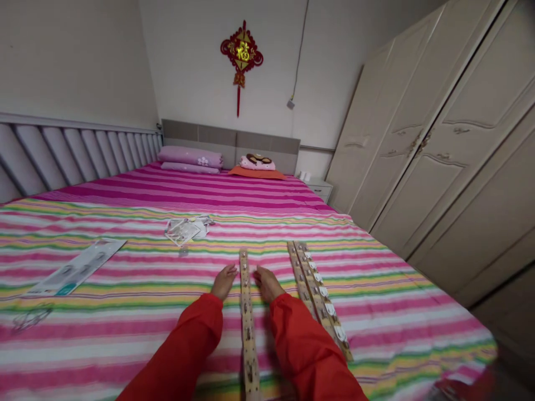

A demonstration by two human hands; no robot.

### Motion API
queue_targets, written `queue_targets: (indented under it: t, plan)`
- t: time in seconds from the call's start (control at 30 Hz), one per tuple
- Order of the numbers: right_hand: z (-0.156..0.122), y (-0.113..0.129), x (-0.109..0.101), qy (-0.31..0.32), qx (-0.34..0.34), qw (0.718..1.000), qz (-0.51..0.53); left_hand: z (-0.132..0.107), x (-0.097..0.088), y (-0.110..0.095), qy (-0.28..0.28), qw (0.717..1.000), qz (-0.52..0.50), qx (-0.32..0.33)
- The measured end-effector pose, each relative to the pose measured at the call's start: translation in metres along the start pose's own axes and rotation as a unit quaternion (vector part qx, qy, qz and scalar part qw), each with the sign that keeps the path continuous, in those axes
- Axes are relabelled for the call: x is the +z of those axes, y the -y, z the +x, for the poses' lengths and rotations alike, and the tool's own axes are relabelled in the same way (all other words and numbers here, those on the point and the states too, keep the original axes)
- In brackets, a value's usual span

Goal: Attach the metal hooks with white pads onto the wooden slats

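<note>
A long narrow wooden strip point(247, 320) with a row of small metal fittings runs away from me down the middle of the bed. My left hand point(224, 281) is just left of its far half, fingers slightly bent and apart, holding nothing that I can see. On the other side, my right hand point(268, 283) hovers close to the strip with its fingers loosely bent, open and seemingly without contact. Further right lie more wooden strips point(307, 284) with similar metal fittings, side by side. White rounded pieces point(324, 292) line the rightmost one.
A striped cloth point(137, 334) covers the bed's near part. Left of me are a long flat package point(79, 267) and a thin wire-like tangle point(33, 316). Crumpled clear packaging point(186, 229) lies farther up. Pillows point(190, 159) rest by the headboard; a wardrobe point(418, 145) stands right.
</note>
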State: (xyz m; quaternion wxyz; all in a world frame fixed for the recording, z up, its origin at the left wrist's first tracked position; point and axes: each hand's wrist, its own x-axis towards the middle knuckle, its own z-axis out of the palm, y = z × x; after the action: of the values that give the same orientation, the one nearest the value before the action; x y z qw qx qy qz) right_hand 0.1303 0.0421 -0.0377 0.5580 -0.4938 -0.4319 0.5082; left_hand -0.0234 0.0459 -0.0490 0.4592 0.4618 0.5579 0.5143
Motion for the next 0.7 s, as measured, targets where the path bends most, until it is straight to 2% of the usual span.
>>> queue_targets:
  t: [0.1, 0.17, 0.23, 0.3, 0.4, 0.5, 0.57, 0.7]
  plan:
    - [-0.032, 0.008, -0.009, -0.021, 0.05, 0.998, 0.028, -0.015, -0.003, 0.001, 0.004, 0.999, 0.025, 0.029]
    - [-0.062, 0.013, -0.016, -0.035, 0.06, 0.997, 0.044, -0.024, -0.005, 0.002, 0.005, 0.998, 0.039, 0.046]
    - [-0.098, 0.017, -0.025, -0.048, 0.048, 0.996, 0.055, -0.031, -0.006, 0.003, 0.004, 0.997, 0.049, 0.057]
    - [-0.138, 0.016, -0.036, -0.068, -0.002, 0.995, 0.073, -0.036, -0.008, 0.005, 0.004, 0.997, 0.052, 0.064]
    - [-0.195, 0.003, -0.055, -0.072, -0.026, 0.996, 0.037, -0.043, -0.011, 0.006, 0.002, 0.997, 0.047, 0.069]
    - [-0.24, -0.021, -0.072, -0.063, 0.033, 0.997, 0.036, -0.047, -0.013, 0.007, -0.007, 0.997, 0.037, 0.072]
    - [-0.259, -0.037, -0.077, -0.029, 0.105, 0.992, 0.056, -0.048, -0.013, 0.006, -0.013, 0.997, 0.031, 0.075]
    - [-0.273, -0.057, -0.074, 0.105, 0.193, 0.968, 0.118, -0.05, -0.012, 0.005, -0.025, 0.996, 0.026, 0.079]
